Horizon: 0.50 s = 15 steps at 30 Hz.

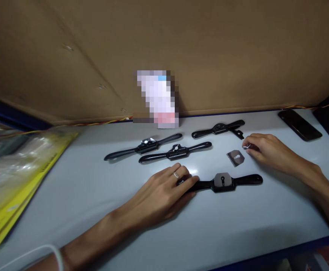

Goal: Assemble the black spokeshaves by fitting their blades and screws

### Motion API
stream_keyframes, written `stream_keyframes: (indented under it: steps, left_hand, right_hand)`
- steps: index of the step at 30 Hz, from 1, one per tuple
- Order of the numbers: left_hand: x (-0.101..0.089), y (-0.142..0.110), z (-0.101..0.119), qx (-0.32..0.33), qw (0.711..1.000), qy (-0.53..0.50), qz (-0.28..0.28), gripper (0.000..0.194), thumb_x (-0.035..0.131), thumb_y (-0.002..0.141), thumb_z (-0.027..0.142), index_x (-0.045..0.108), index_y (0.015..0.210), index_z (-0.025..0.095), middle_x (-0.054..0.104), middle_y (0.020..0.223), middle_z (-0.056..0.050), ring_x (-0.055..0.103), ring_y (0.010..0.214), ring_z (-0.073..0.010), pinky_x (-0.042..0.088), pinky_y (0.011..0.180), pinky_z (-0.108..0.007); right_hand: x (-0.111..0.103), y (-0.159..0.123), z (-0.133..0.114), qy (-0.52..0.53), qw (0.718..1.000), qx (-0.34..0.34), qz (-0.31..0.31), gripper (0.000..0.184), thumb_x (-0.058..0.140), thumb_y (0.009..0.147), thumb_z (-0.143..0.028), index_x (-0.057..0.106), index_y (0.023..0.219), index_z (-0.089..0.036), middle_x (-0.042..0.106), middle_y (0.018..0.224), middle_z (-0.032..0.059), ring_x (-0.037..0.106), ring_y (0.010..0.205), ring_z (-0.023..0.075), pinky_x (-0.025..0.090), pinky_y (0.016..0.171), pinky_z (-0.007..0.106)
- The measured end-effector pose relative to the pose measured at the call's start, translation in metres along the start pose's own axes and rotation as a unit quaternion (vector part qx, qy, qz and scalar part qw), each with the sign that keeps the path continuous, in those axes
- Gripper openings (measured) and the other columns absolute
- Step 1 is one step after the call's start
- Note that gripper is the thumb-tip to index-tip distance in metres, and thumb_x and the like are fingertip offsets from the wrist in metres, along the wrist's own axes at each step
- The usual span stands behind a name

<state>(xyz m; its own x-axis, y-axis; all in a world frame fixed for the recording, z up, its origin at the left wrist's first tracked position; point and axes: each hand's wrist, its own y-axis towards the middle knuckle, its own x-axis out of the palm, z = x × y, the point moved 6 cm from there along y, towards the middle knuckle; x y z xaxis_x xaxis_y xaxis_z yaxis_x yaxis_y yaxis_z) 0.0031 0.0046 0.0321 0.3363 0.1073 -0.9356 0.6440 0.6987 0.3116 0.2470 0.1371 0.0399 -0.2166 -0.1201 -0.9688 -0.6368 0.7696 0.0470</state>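
Spokeshave handle point(204, 185) is held in the left grip point(168, 188).

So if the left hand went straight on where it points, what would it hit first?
Beyond the handle the left hand touches, probably the metal blade on that black spokeshave, though depth is unclear.

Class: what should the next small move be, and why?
Perhaps bring the small shiny piece in the right hand over to the plate on the front black tool. The left hand holds that tool's handle, the plate's keyhole slot shows no bright fitting, and the black tool just behind has a bright round piece at its centre.
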Motion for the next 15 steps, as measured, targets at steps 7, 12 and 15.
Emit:
stream_keyframes:
  steps: [7, 12, 15]
  left_hand:
    - [-0.002, 0.001, 0.001, 0.003, 1.000, -0.001, 0.005, 0.021, 0.049, 0.104, 0.022, 0.060, 0.121, 0.016, 0.063, 0.098, -0.007, 0.058, 0.085, -0.0197, 0.055, 0.067, -0.031]
    - [-0.002, 0.001, 0.001, 0.002, 1.000, 0.006, 0.002, 0.021, 0.049, 0.104, 0.025, 0.060, 0.120, 0.017, 0.063, 0.098, -0.007, 0.058, 0.085, -0.0197, 0.055, 0.066, -0.031]
    - [-0.002, 0.001, 0.002, 0.008, 1.000, 0.017, 0.004, 0.025, 0.047, 0.105, 0.023, 0.058, 0.126, 0.015, 0.063, 0.098, -0.007, 0.058, 0.084, -0.0195, 0.055, 0.066, -0.031]
  right_hand:
    - [-0.007, 0.002, -0.011, 0.011, 0.998, 0.024, 0.057, 0.015, 0.052, 0.090, -0.019, 0.067, 0.089, -0.022, 0.073, 0.087, 0.0044, 0.064, 0.072, 0.0196, 0.044, 0.067, 0.033]
    - [-0.017, -0.002, -0.025, 0.093, 0.991, 0.044, 0.084, 0.009, 0.057, 0.092, -0.026, 0.063, 0.085, -0.023, 0.071, 0.072, 0.0014, 0.059, 0.058, 0.0165, 0.042, 0.059, 0.031]
    - [-0.019, -0.005, -0.038, 0.171, 0.981, 0.051, 0.070, 0.010, 0.060, 0.090, -0.027, 0.060, 0.081, -0.024, 0.069, 0.066, -0.0012, 0.059, 0.057, 0.0146, 0.042, 0.056, 0.029]
